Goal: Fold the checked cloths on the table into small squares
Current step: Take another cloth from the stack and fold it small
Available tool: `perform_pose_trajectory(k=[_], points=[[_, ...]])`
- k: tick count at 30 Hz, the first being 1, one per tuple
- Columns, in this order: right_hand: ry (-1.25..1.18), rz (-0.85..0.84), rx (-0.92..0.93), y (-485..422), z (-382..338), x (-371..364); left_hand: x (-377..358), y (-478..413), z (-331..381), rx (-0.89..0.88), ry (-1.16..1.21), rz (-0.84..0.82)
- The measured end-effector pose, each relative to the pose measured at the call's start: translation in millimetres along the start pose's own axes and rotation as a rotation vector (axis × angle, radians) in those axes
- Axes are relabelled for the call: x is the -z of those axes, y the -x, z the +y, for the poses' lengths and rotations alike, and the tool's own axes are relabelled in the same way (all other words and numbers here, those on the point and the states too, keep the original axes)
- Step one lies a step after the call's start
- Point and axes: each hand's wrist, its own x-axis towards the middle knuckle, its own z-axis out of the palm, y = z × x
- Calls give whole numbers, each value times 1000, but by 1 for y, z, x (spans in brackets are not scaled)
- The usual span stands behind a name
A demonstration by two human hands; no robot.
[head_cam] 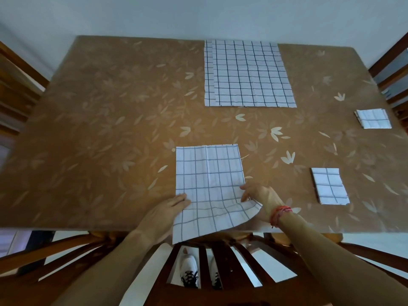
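Looking down from the head camera, a white, thin-lined checked cloth [209, 173] lies at the lower centre of the frame on the brown leaf-patterned table [99, 129], its near part raised and hanging past the table's near edge. The right hand [258, 199] pinches the cloth's right near corner, which curls up against the wrist. The left hand [163, 213] lies at the left edge with fairly straight fingers and its thumb hidden under the fabric, so whether it grips I cannot tell. This looks like a fold being started. The next move likely calls for carrying the near edge away to meet the far edge squarely. A stack of flat checked cloths [249, 74] waits at upper centre-right, and two small folded squares [373, 119] [330, 186] sit at the right.
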Motion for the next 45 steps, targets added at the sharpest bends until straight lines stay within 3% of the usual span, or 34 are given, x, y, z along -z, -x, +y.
perform_pose_trajectory(k=[2, 7, 9, 10, 13, 15, 20, 24, 28, 40, 45], points=[[179, 1, 113, -21, 33, -17, 4, -1, 0, 33, 15, -20], [-47, 265, -79, 35, -43, 13, 16, -9, -2, 41, 47, 37], [-20, 185, -101, 36, -50, 21, 20, -13, -2, 86, 130, 74], [68, 44, -145, 40, -52, 22, 21, -17, -3, 94, 167, 111], [266, -214, -423, 44, -48, 29, 27, -25, -3, 151, 239, 147], [317, -241, -539, 43, -48, 34, 29, -32, -4, 220, 307, 158], [265, -245, -575, 17, -54, 38, 35, -51, -4, 383, 372, 244], [90, -97, -625, 4, -64, 36, 39, -63, -1, 470, 398, 279], [-111, 344, -405, -23, -56, 26, 40, -70, 2, 523, 362, 296], [-328, 336, -410, -20, -46, 20, 32, -60, 6, 487, 459, 329], [-278, 450, -378, -16, -49, 18, 19, -57, 0, 376, 255, 366]])
